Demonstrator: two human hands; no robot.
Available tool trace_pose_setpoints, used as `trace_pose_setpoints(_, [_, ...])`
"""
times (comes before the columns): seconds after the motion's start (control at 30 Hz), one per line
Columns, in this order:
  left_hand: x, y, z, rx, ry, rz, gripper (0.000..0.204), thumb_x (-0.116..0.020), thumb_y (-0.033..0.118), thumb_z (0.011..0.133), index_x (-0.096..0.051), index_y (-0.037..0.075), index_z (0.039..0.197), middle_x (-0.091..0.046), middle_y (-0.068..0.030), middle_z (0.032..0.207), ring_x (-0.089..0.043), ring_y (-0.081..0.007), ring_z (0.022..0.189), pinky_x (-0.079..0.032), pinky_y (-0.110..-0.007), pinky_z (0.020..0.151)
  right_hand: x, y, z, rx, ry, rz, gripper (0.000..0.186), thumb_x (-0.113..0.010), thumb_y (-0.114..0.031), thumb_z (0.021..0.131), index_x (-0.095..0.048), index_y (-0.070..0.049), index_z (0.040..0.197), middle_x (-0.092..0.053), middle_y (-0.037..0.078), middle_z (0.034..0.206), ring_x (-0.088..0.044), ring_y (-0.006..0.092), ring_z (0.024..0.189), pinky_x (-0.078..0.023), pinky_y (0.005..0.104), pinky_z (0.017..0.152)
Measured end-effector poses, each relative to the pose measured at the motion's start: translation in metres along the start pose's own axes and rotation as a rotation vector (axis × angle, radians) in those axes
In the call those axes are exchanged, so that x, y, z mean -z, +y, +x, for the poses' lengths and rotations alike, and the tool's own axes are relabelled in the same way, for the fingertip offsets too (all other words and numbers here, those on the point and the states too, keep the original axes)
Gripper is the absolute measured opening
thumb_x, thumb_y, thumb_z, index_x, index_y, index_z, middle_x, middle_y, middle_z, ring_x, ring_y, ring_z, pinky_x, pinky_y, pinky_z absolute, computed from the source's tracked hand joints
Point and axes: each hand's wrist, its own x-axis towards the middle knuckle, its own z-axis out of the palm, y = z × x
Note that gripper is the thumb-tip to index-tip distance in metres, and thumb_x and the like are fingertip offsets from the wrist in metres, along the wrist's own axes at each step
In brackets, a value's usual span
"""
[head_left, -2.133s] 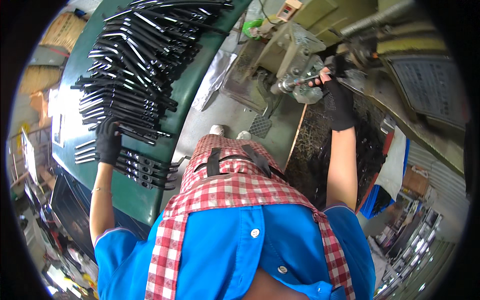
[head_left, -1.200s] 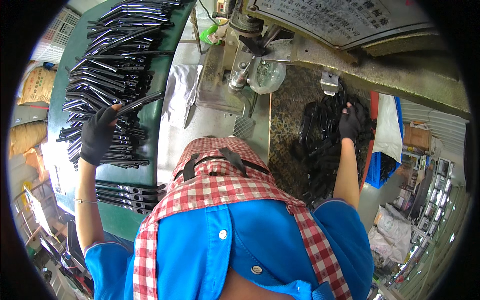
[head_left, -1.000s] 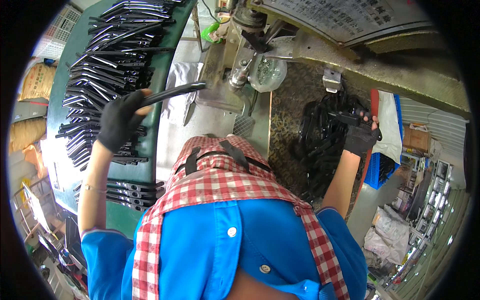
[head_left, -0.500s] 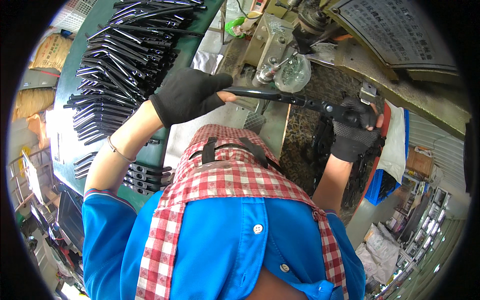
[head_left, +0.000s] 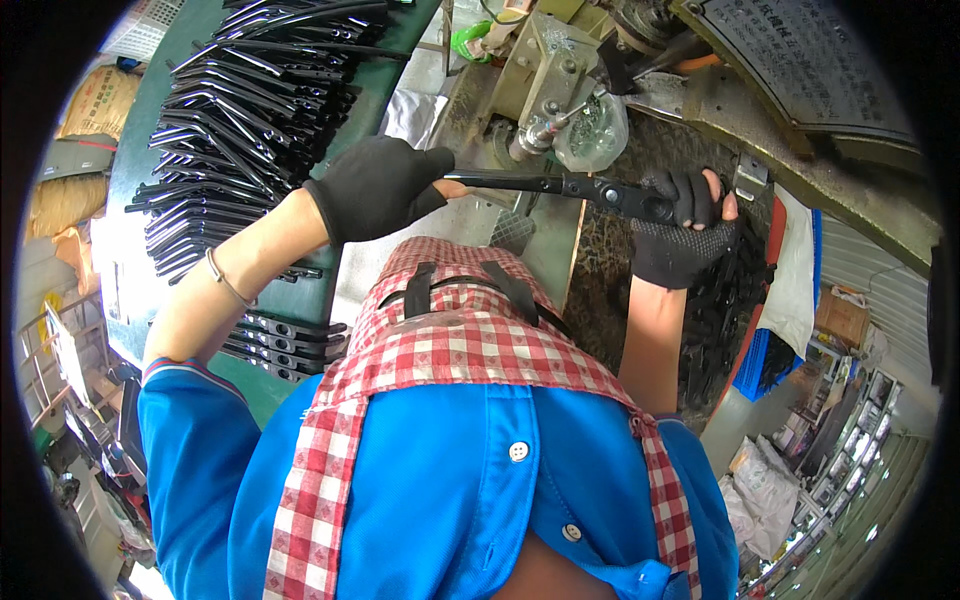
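Both my hands wear black gloves with bare fingertips and hold one long black metal rod [head_left: 510,181] nearly level in front of the machine. My left hand [head_left: 385,190] is closed round its thinner tubular end. At the other end, my right hand [head_left: 682,230] grips a flat black bracket [head_left: 610,194] with round holes, which is joined to the rod. The bracket's far tip is hidden under my right fingers. Just beyond the rod stands the metal tooling [head_left: 535,137] of the machine, beside a clear plastic bag [head_left: 598,138] of small shiny parts.
Many bent black rods [head_left: 235,130] lie piled on the green table [head_left: 135,190] to my left, with several holed black brackets [head_left: 285,345] nearer me. More black parts [head_left: 710,335] lie right of my right forearm. A metal plate with writing [head_left: 800,65] overhangs the far right.
The rod and bracket have shifted a little left, with my right hand moving left and slightly away from me. My left hand keeps its hold, and its elbow has swung outward.
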Motion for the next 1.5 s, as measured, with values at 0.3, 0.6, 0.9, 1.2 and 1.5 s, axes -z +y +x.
trace_pose_setpoints(0.3, [0.006,-0.006,0.025,0.004,-0.038,0.01,0.041,-0.048,0.043,0.095,-0.058,0.004,0.09,-0.057,-0.0212,0.062,-0.059,-0.0416,0.065,-0.043,-0.051,0.06,0.014,0.007,0.023,-0.173,-0.113,0.028,0.015,-0.058,-0.024,0.083,-0.055,-0.015,0.072,-0.044,-0.003,0.063,-0.047,0.0115,0.064,-0.039,0.0316,0.073])
trace_pose_setpoints(0.6, [0.041,-0.034,0.063,-0.084,0.036,0.172,0.04,-0.048,0.044,0.094,-0.063,0.007,0.096,-0.058,-0.0208,0.065,-0.059,-0.0398,0.065,-0.044,-0.049,0.061,0.047,0.015,0.043,0.044,0.106,-0.747,0.02,-0.063,-0.013,0.089,-0.055,-0.008,0.106,-0.056,0.003,0.098,-0.05,0.013,0.075,-0.043,0.0271,0.066])
trace_pose_setpoints(0.9, [0.049,-0.039,0.076,-0.13,0.093,0.38,0.029,-0.052,0.033,0.094,-0.061,0.005,0.091,-0.059,-0.0174,0.064,-0.06,-0.0382,0.064,-0.047,-0.045,0.059,0.062,0.044,0.036,0.078,0.403,-0.549,0.015,-0.066,-0.01,0.084,-0.057,-0.012,0.096,-0.05,-0.003,0.079,-0.044,0.0071,0.062,-0.036,0.0222,0.049])
trace_pose_setpoints(1.2, [0.033,-0.06,0.096,-0.127,0.003,0.422,0.038,-0.049,0.043,0.094,-0.059,0.009,0.107,-0.062,-0.0176,0.071,-0.064,-0.036,0.067,-0.049,-0.045,0.062,0.062,0.064,0.04,-0.028,0.409,-0.625,0.037,-0.057,-0.033,0.095,-0.043,-0.014,0.067,-0.038,-0.004,0.055,-0.035,0.0099,0.046,-0.031,0.0257,0.047])
trace_pose_setpoints(1.5, [0.019,-0.064,0.107,-0.209,0.105,0.362,0.022,-0.06,0.027,0.086,-0.061,0.017,0.105,-0.066,-0.0118,0.082,-0.065,-0.0325,0.08,-0.051,-0.043,0.071,0.144,0.055,-0.002,-0.129,0.243,-0.888,0.015,-0.059,-0.017,0.092,-0.055,-0.004,0.099,-0.052,0.001,0.074,-0.049,0.0103,0.067,-0.044,0.0268,0.059])
